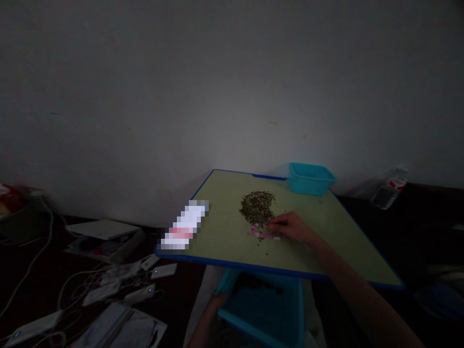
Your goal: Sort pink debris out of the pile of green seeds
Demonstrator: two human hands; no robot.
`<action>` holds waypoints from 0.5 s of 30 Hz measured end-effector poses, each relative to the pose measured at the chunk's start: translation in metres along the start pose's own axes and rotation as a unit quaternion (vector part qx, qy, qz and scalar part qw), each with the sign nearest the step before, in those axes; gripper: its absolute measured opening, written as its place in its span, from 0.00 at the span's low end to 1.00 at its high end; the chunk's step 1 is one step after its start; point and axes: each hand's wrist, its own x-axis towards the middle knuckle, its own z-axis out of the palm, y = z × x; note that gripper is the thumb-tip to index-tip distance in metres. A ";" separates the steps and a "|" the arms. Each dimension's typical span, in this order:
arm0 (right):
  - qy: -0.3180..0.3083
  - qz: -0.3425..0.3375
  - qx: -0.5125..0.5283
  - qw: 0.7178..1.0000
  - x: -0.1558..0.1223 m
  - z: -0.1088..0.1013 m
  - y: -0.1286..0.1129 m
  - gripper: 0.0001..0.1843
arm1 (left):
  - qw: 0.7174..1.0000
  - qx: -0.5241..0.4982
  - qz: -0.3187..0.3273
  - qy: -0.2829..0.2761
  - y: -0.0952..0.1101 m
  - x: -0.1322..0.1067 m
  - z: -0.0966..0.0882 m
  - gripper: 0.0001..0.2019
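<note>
My right hand (292, 226) rests on a green table (224, 232) with a blue edge. Its fingers are curled together at a small cluster of pink and white pieces (263, 234), just below a heap of dark green grains (257, 207). What the fingertips pinch is too small to make out. My left hand (213, 307) is low, below the table's front edge, gripping the left rim of a blue plastic bin (268, 309) held under the table.
A second blue tub (311, 178) stands at the table's far edge by the white wall. A plastic bottle (389, 188) lies to the right. Chargers, cables and papers (116, 285) litter the dark floor on the left.
</note>
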 end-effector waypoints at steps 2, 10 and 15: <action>-0.002 0.001 0.000 1.000 0.000 0.000 0.000 0.18 | 1.000 -0.001 0.004 -0.004 -0.004 -0.002 -0.002 0.16; 0.004 -0.010 0.001 1.000 0.001 -0.001 0.004 0.18 | 0.997 -0.014 0.044 -0.068 -0.008 -0.002 -0.001 0.18; -0.006 -0.023 0.006 1.000 0.001 -0.001 0.004 0.17 | 0.991 -0.054 0.050 -0.111 -0.010 0.007 -0.003 0.13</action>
